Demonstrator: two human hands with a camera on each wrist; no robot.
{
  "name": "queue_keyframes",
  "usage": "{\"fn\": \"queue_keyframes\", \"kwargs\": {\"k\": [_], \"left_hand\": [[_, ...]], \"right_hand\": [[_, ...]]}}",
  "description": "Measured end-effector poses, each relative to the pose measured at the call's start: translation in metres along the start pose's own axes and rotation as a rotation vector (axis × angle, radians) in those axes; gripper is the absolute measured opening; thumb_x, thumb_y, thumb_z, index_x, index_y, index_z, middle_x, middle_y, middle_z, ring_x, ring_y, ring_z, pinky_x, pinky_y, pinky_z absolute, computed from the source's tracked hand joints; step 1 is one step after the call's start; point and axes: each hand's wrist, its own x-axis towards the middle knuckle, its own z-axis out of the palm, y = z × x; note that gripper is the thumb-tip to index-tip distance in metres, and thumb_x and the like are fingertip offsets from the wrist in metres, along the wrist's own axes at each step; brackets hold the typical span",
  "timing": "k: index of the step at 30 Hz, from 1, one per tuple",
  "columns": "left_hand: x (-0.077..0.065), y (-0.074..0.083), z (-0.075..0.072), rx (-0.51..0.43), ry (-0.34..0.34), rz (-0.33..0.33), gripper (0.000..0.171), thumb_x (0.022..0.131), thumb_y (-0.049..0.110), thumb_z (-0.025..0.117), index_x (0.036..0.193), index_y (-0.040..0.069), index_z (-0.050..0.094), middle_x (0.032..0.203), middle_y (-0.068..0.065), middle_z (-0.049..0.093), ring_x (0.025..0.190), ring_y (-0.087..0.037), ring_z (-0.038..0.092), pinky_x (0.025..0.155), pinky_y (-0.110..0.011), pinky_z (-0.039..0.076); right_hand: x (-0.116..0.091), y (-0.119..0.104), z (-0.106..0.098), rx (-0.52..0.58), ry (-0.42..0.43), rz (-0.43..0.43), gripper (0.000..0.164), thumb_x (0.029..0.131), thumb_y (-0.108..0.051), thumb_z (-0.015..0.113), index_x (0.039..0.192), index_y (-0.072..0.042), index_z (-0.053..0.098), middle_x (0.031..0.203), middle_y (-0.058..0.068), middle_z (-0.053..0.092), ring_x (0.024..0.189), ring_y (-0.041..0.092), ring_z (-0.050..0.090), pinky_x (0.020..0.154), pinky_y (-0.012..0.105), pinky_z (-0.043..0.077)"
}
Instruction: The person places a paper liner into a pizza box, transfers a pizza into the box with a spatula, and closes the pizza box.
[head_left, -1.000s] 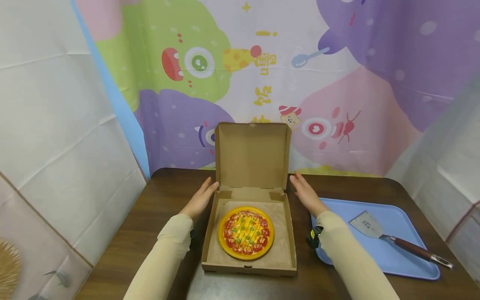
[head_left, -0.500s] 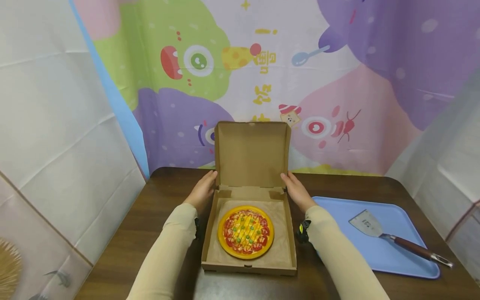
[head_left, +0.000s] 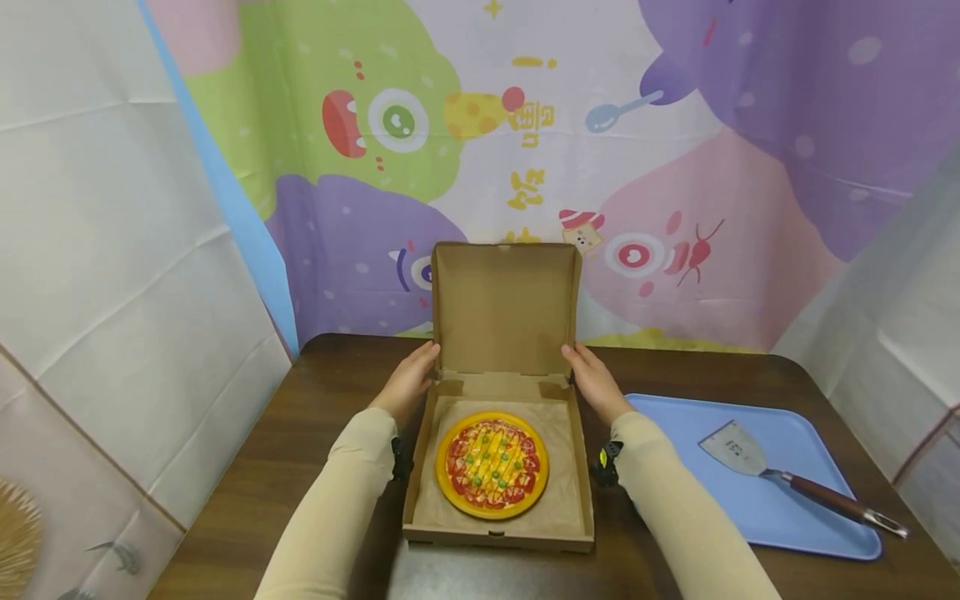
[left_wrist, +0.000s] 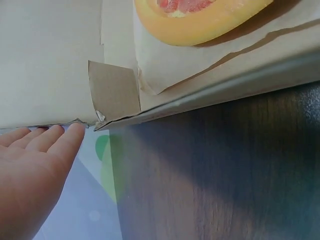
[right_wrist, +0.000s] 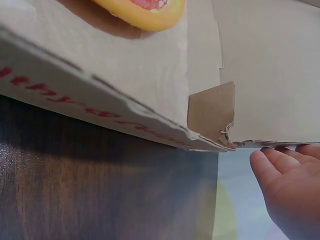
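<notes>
An open cardboard pizza box (head_left: 415,500) lies on the dark wooden table with its lid (head_left: 504,308) standing upright at the back. Inside, on brown paper, sits a round toy-like pizza (head_left: 492,464) with an orange-yellow rim and red, yellow and green topping. My left hand (head_left: 407,382) touches the lid's left edge near the hinge; in the left wrist view its fingers (left_wrist: 60,142) reach straight to that edge. On the opposite side my right hand (head_left: 596,382) does likewise, its fingertips (right_wrist: 260,159) right at the lid's right edge.
To the right lies a blue tray (head_left: 675,425) bearing a pizza server (head_left: 750,458) with a dark wooden handle that sticks out over the tray's rim. A cartoon-printed curtain (head_left: 360,225) hangs just behind the table (head_left: 292,467).
Both hands have moved inward from beside the box to the lid's side edges, where they have stayed for the last half second. Box, pizza and tray have kept their places.
</notes>
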Motion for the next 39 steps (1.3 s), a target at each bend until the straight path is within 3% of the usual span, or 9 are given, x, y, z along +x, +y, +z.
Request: {"fn": "queue_keyframes", "kwargs": {"k": [9,18,27,39], "left_hand": [[-0.005,-0.001,-0.003,-0.003,-0.004,0.019,0.07,0.105,0.043,0.036,0.158,0.007,0.009,0.165,-0.015,0.01,0.152,-0.034,0.013,0.122,-0.052,0.019],[-0.011,0.0,-0.003,0.024,0.0,0.047,0.069,0.105,0.04,0.037,0.158,0.005,0.009,0.164,-0.017,0.011,0.151,-0.035,0.015,0.121,-0.052,0.019],[-0.02,0.0,-0.002,0.068,-0.023,0.076,0.069,0.105,0.041,0.039,0.158,0.01,0.009,0.165,-0.015,0.011,0.151,-0.034,0.017,0.121,-0.052,0.022],[-0.032,-0.001,0.001,0.087,0.04,0.105,0.067,0.104,0.042,0.042,0.156,0.006,0.019,0.163,-0.016,0.019,0.149,-0.033,0.022,0.12,-0.049,0.026]], "right_hand": [[-0.01,-0.011,-0.002,0.09,-0.017,-0.056,0.074,0.105,-0.049,0.03,0.157,-0.001,0.01,0.163,0.021,0.012,0.146,0.04,0.025,0.12,0.049,0.025],[-0.015,-0.013,-0.005,0.106,-0.008,-0.112,0.072,0.105,-0.048,0.031,0.156,-0.001,0.013,0.162,0.021,0.017,0.146,0.041,0.027,0.12,0.049,0.025],[-0.027,-0.014,-0.011,0.1,0.004,-0.147,0.07,0.105,-0.044,0.034,0.156,0.001,0.014,0.16,0.025,0.021,0.143,0.043,0.03,0.119,0.051,0.026],[-0.041,-0.019,-0.016,0.024,0.016,-0.182,0.069,0.105,-0.045,0.035,0.154,0.002,0.022,0.156,0.027,0.029,0.138,0.045,0.039,0.117,0.053,0.031]]}}
